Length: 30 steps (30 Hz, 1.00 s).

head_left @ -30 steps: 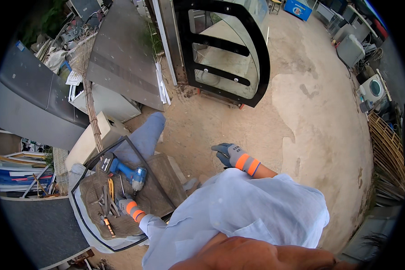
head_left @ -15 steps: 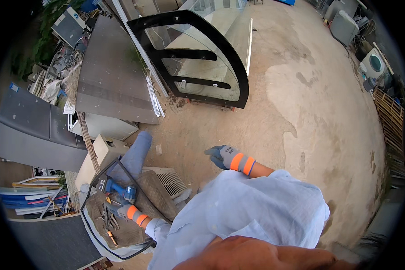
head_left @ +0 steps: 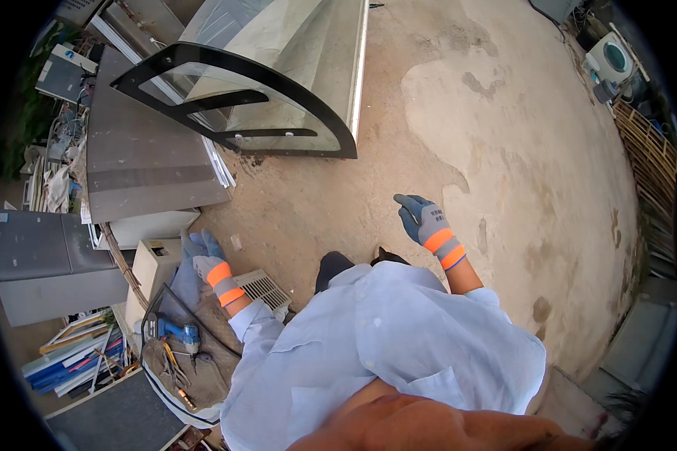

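Note:
My left hand [head_left: 209,263], in a grey glove with orange bands, hovers by the blue cloth [head_left: 180,289] at the left. Its fingers are stretched out and I see nothing in them. My right hand [head_left: 423,220], gloved alike, hangs over the concrete floor, fingers loosely apart and holding nothing. Below my left hand, on a worn mesh-covered seat [head_left: 220,319], lie a blue cordless drill [head_left: 179,331], pliers [head_left: 174,368] and a screwdriver with an orange handle [head_left: 186,398]. Ahead stands a glass display case [head_left: 293,64] with a curved black-edged side panel [head_left: 338,128].
A large grey panel [head_left: 147,139] and a grey fridge [head_left: 34,248] crowd the left side. A white slatted grille [head_left: 263,291] lies by my feet. At the right edge are a washing machine [head_left: 611,59] and stacked bamboo poles [head_left: 647,143]. Concrete floor [head_left: 504,203] spreads between.
My left hand has risen from the tools on the seat to beside the blue cloth. My right hand has swung rightward and forward. The view has turned, shifting the display case left.

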Motion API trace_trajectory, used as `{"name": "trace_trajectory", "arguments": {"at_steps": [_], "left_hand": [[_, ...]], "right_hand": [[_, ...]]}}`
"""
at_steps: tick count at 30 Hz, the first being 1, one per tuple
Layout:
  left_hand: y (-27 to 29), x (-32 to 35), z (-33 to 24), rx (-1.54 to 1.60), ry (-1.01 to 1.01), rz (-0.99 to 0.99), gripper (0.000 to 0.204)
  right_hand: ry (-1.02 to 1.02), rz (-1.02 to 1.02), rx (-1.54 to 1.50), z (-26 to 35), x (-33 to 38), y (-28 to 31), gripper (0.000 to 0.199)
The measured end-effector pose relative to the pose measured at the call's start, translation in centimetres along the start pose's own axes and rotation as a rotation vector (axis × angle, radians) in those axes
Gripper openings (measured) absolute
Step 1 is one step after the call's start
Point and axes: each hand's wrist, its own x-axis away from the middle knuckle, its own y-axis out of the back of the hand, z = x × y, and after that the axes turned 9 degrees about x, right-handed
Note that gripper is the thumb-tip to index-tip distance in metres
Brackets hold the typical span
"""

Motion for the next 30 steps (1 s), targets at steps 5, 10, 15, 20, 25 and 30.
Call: {"name": "trace_trajectory", "arguments": {"at_steps": [5,10,15,20,25,30], "left_hand": [[-5.3,-3.3,-8.7,0.156,-0.315,0.083,0.06],[-11.0,-5.4,-16.9,0.244,-0.456,0.019,0.056],[-15.6,-9.4,-26.7,0.546,-0.419,-0.141,0.053],[-16.8,-13.5,-33.1,0.592,-0.479,-0.289,0.051],[-18.5,-17.6,-35.0,0.395,-0.516,-0.421,0.053],[-20.0,-18.8,-34.3,0.118,-0.495,-0.474,0.053]], "right_hand": [[-0.192,-0.073,-0.046,-2.9,1.8,1.7,0.03],[-0.282,-0.076,-0.065,-4.6,1.4,1.8,0.03],[-0.317,-0.143,0.028,-5.8,-4.0,4.2,0.031],[-0.289,-0.264,0.058,-7.2,-12.4,7.9,0.03],[-0.343,-0.327,0.041,-14.7,-16.3,6.4,0.031],[-0.906,-0.205,-0.447,-29.2,-11.0,-2.1,0.031]]}}
